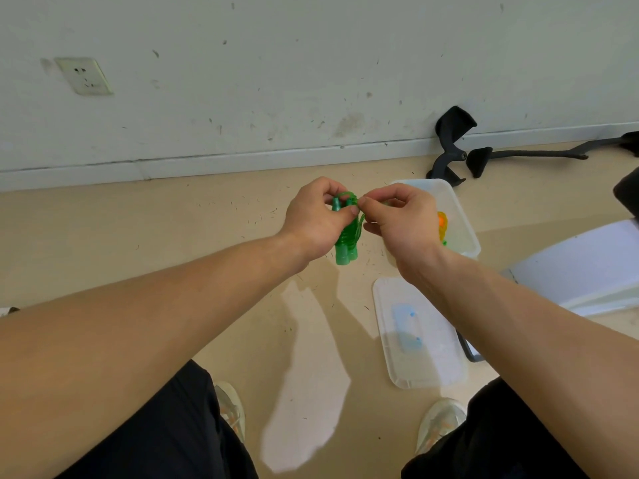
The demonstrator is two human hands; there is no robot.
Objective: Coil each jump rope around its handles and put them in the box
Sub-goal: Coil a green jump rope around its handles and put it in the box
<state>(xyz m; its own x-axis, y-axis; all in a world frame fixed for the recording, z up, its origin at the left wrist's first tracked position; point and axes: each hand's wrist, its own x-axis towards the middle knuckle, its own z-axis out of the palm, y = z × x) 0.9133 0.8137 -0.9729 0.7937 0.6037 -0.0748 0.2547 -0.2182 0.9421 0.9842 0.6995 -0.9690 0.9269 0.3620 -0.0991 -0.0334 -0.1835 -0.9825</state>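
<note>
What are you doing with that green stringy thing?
A person is winding a green jump rope around its two handles. The left hand grips the handles together, and the right hand pinches the cord near the top, as if tucking in the last bit. A clear plastic box sits on the floor behind the right hand with something orange already inside. Its lid lies on the floor nearby.

Both forearms reach forward, left hand (316,219) clenched, right hand (401,219) pinching (thumbs nearly touching).
</note>
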